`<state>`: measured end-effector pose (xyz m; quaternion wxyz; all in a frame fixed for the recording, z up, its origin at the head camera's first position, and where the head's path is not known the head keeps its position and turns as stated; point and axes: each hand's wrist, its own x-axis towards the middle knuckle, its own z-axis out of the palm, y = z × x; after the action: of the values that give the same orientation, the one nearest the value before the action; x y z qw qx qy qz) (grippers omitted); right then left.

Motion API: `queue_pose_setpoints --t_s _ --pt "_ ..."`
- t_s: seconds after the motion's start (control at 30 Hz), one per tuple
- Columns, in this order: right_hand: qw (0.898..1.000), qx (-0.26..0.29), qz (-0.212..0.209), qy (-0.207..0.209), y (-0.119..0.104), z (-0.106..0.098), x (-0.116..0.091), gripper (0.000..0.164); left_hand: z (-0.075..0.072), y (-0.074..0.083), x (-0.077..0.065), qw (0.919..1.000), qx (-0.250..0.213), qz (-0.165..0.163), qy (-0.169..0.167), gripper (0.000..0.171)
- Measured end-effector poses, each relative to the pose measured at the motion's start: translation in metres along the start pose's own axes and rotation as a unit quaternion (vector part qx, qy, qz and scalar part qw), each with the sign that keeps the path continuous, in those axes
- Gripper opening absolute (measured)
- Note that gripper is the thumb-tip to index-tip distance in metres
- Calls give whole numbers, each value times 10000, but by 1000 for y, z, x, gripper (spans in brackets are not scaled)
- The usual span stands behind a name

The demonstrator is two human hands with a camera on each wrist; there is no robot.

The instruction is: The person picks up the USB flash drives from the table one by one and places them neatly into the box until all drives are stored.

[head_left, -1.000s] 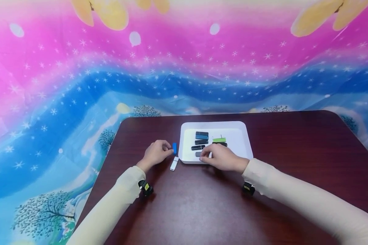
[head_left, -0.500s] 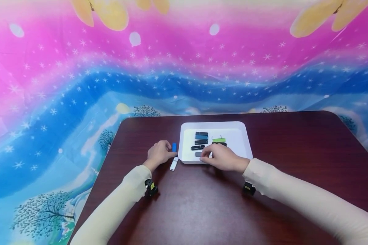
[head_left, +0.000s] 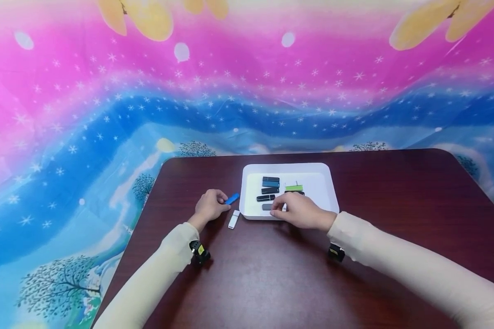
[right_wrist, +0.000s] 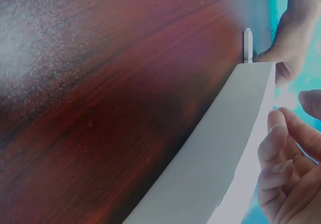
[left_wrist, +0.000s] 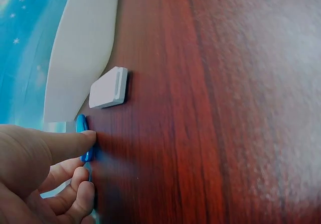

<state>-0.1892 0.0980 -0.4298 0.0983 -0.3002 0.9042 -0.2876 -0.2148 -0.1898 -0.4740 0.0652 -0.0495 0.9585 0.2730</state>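
Observation:
On the table left of the tray, my left hand (head_left: 211,205) pinches a blue USB stick (head_left: 232,198) between thumb and fingers. The left wrist view shows the thumb across the stick (left_wrist: 82,123). Close by, nearer to me, lies a white USB stick (head_left: 233,220). My right hand (head_left: 302,211) is over the near right part of the white tray (head_left: 319,196), its fingers loosely bent. The right wrist view shows a gap between the thumb and fingertips (right_wrist: 277,118), with nothing in it. Beside those fingertips a grey USB stick (head_left: 266,207) lies in the tray.
Several more sticks lie in the tray: black ones (head_left: 265,198), a dark blue one (head_left: 271,184) and a green one (head_left: 294,188). A further black stick (head_left: 299,193) is partly behind my right hand. A patterned cloth (head_left: 247,91) hangs beyond the dark table (head_left: 395,205).
The blue stick has turned from pointing straight away to slanting toward the tray, in my left hand's fingers. My left hand shifted slightly right, then back left. The right hand has barely moved.

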Motion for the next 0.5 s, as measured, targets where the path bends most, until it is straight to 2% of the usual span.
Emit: queue_pose_setpoints --t_s 0.3,0.5 --pt "10000 38 65 -41 -1 0 2 13 -2 -4 -2 9989 -398 -237 93 17" --pt "9999 52 77 -41 -1 -1 3 14 0 -4 -1 9982 -511 -264 176 15"
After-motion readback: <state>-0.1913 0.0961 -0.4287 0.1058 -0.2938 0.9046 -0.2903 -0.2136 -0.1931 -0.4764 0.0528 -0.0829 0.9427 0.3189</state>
